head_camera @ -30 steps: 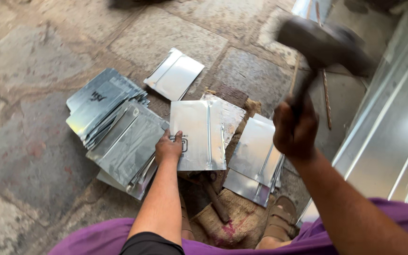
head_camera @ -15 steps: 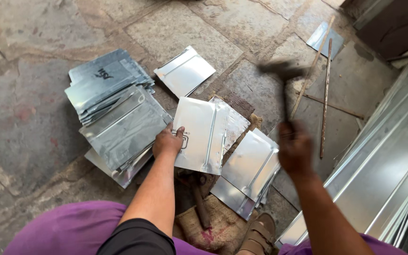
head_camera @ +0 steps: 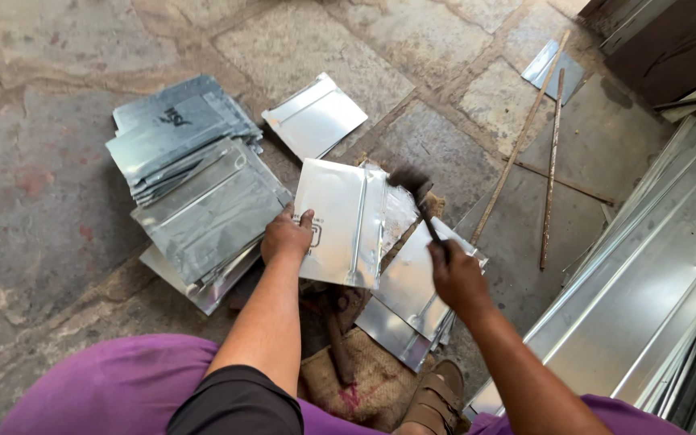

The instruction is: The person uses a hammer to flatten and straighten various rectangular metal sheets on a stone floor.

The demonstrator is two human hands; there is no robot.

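Nearest the person, a burlap sack [head_camera: 368, 379] lies on the stone floor [head_camera: 34, 242], with a sandalled foot [head_camera: 437, 399] at its right edge. Just beyond, the left hand [head_camera: 286, 238] presses flat, fingers spread narrow, on the near left edge of a folded metal sheet [head_camera: 340, 221], which rests over the sack's far end and overlaps a small pile of similar sheets [head_camera: 408, 298] to its right. The right hand [head_camera: 457, 278] is closed around the handle of a hammer [head_camera: 416, 193], whose blurred head sits just above the raised fold at the right side of the sheet. Risk: the left hand's fingertips lie near the strike line; a glancing blow off the fold, or the sheet sliding on the uneven pile beneath, could send the head toward them or dent the panel off the seam. Cut sheet edges also present a laceration hazard to the bare palm. To the left, a tall stack of finished sheets [head_camera: 195, 185] crowds the left arm. Farther off lies a single sheet [head_camera: 314, 117]. To the right, two thin rods [head_camera: 553, 161] lie on the floor, and long metal panels [head_camera: 646, 274] limit elbow room on that side.
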